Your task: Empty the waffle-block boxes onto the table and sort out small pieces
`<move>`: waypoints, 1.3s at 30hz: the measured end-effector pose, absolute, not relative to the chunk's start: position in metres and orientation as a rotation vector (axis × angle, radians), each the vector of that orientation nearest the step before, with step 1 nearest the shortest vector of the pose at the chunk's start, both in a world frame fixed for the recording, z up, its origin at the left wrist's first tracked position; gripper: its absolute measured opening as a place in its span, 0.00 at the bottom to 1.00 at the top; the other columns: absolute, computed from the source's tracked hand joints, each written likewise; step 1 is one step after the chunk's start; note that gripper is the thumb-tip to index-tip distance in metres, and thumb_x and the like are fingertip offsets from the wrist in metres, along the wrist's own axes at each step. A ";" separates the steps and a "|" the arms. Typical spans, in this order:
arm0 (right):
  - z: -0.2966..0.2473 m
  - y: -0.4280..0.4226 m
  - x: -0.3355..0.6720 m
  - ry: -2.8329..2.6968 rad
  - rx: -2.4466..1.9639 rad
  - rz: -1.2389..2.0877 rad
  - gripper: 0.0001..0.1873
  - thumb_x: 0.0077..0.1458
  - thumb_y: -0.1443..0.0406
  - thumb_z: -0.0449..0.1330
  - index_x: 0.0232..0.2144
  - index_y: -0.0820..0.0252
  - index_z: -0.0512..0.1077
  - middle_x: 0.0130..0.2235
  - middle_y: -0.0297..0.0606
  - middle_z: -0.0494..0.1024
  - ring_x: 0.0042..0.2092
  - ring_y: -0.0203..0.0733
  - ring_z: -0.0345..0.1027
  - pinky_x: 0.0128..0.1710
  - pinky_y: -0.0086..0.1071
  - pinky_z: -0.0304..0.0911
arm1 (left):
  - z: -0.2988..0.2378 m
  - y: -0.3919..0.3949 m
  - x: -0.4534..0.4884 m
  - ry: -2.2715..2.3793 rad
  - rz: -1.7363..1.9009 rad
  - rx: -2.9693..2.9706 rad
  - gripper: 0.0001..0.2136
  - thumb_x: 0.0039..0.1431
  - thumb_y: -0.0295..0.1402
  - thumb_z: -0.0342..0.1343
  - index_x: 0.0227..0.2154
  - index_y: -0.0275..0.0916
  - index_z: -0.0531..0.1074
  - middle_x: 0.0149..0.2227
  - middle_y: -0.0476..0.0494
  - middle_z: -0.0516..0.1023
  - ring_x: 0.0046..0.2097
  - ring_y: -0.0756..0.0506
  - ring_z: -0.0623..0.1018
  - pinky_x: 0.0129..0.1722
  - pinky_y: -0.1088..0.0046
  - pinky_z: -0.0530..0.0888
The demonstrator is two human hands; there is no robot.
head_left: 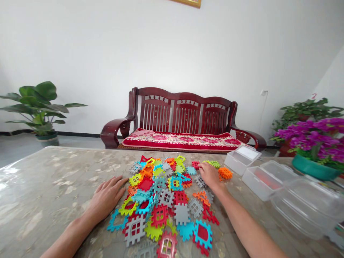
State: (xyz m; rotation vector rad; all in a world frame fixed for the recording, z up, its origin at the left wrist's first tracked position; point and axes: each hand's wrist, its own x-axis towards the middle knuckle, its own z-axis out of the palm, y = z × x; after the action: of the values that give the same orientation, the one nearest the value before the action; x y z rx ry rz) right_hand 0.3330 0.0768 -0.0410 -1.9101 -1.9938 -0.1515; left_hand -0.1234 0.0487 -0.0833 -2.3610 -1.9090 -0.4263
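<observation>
A heap of interlocking plastic tiles in red, blue, yellow-green, grey and orange covers the middle of the table, several with window-like cutouts. My left hand lies palm down on the tabletop at the heap's left edge, fingers stretched and holding nothing. At the far right of the heap, my right hand is closed at the fingertips on a small red tile; the hand itself partly hides its grip. Beside its wrist is a round orange piece, and green tiles lie just beyond the hand.
Clear plastic boxes stand along the right, some with lids raised, next to a teal pot of purple flowers. The patterned tabletop extends to the left. Behind the table is a dark red wooden bench; a potted plant stands left.
</observation>
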 end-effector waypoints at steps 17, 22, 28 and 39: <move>-0.056 0.028 0.318 -1.888 -1.918 -0.087 0.20 0.51 0.66 0.60 0.47 0.56 0.77 0.49 0.43 0.80 0.52 0.49 0.71 0.55 0.38 0.61 | -0.086 0.051 -0.127 -1.872 -0.427 -2.382 0.25 0.66 0.43 0.38 0.58 0.46 0.72 0.60 0.40 0.72 0.60 0.37 0.71 0.60 0.55 0.66; -0.057 0.028 0.318 -1.820 -1.854 -0.031 0.20 0.53 0.63 0.61 0.49 0.57 0.76 0.49 0.43 0.79 0.53 0.49 0.70 0.56 0.39 0.61 | -0.084 0.051 -0.126 -1.880 -0.429 -2.393 0.25 0.66 0.43 0.38 0.58 0.46 0.71 0.61 0.41 0.72 0.61 0.36 0.71 0.60 0.54 0.65; -0.049 0.029 0.326 -1.760 -1.774 -0.103 0.18 0.62 0.61 0.52 0.50 0.56 0.75 0.52 0.41 0.79 0.55 0.46 0.69 0.57 0.38 0.59 | -0.083 0.050 -0.126 -1.876 -0.368 -2.389 0.26 0.67 0.43 0.36 0.59 0.45 0.70 0.61 0.40 0.71 0.63 0.37 0.69 0.61 0.55 0.64; -0.063 0.032 0.359 -1.821 -2.041 -0.201 0.19 0.58 0.73 0.52 0.47 0.58 0.76 0.49 0.44 0.79 0.52 0.47 0.70 0.52 0.36 0.61 | -0.083 0.050 -0.125 -1.882 -0.397 -2.388 0.25 0.66 0.43 0.37 0.59 0.45 0.70 0.61 0.40 0.71 0.63 0.36 0.69 0.61 0.53 0.64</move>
State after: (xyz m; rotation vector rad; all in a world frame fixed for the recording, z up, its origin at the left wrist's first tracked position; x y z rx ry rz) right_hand 0.3588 0.0321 -0.0631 -2.0411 -1.8205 -0.2008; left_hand -0.1254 0.0498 -0.0832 -2.3876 -1.8822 -0.3965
